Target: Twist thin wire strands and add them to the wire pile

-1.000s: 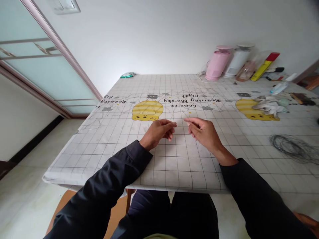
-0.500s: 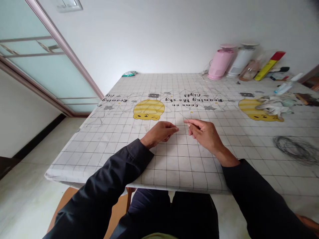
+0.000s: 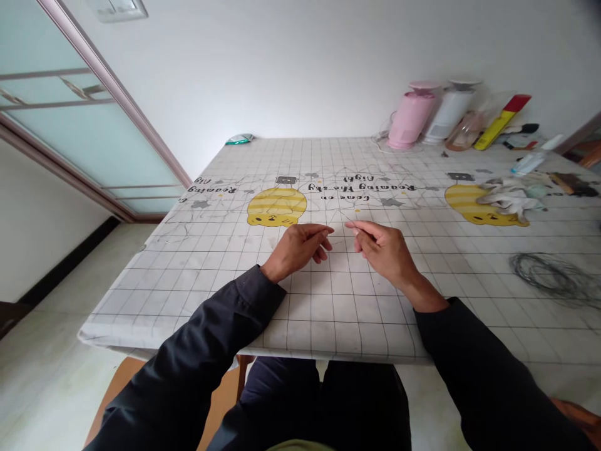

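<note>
1 thin wire; clamped in R hand (nearer), ran fwd-left from pinch; L hand had tips tog

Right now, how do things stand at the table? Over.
Right hand pinching thin strand. Left hand pinched, contents unclear. Dark coil lies right, well apart.

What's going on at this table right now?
A person has both hands over a gridded tablecloth. The right hand pinches what looks like a thin wire. The left hand is curled close by, apart from the right; whether its grip holds anything is too fine to tell. A dark wire coil lies off to the right.
</note>
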Available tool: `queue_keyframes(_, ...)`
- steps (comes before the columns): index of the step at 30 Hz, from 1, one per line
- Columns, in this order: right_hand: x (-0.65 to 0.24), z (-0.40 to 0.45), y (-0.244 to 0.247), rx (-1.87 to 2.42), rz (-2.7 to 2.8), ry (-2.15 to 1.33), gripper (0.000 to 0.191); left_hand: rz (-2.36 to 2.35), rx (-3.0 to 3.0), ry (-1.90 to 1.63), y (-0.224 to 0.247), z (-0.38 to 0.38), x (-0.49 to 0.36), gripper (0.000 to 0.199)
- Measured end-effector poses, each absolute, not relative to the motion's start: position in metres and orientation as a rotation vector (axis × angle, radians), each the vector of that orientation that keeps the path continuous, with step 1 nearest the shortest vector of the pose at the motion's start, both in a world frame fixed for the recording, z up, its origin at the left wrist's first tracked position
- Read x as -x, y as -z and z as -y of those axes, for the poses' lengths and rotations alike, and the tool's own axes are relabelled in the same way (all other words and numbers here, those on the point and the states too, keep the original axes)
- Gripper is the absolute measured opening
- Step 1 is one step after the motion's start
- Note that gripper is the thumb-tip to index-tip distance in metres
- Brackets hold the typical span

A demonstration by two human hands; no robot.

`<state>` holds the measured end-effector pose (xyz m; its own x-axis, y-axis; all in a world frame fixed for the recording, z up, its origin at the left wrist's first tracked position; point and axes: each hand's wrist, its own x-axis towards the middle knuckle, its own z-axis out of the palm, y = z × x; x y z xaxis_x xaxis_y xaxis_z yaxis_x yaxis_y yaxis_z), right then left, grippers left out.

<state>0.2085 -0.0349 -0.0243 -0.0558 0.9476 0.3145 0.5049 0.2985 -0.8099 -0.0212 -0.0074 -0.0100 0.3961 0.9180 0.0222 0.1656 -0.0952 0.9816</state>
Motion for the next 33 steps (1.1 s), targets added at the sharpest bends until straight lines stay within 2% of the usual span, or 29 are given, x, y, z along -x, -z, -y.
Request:
queue_keyframes(8,-0.2096,0.037,0.0203,1.335,1.723,-0.654,0.043,-1.036,-1.519,-0.767,0.0069,0.0072,0.0205,0.021)
queue_keyframes(13,-0.2096,0.0371,0.0215,1.334,1.728,-0.66,0.043,-1.048,-1.546,-0.78,0.0058,0.0081,0.0192,0.028)
queue_keyframes(21,-0.2105,0.0391,0.0174,1.184,1.873,-0.569,0.041,-0.88,-1.31,-0.625,0.0063,0.0033,0.0278,0.023)
queue_keyframes(26,-0.2121,0.0364,0.017,1.331,1.805,-0.634,0.038,-0.964,-1.395,-0.7,0.0081,0.0039,0.0229,0.022)
queue_keyframes(33,-0.2139,0.0358,0.0186,1.353,1.739,-0.661,0.041,-1.002,-1.549,-0.787,0.0118,0.0055,0.0224,0.031)
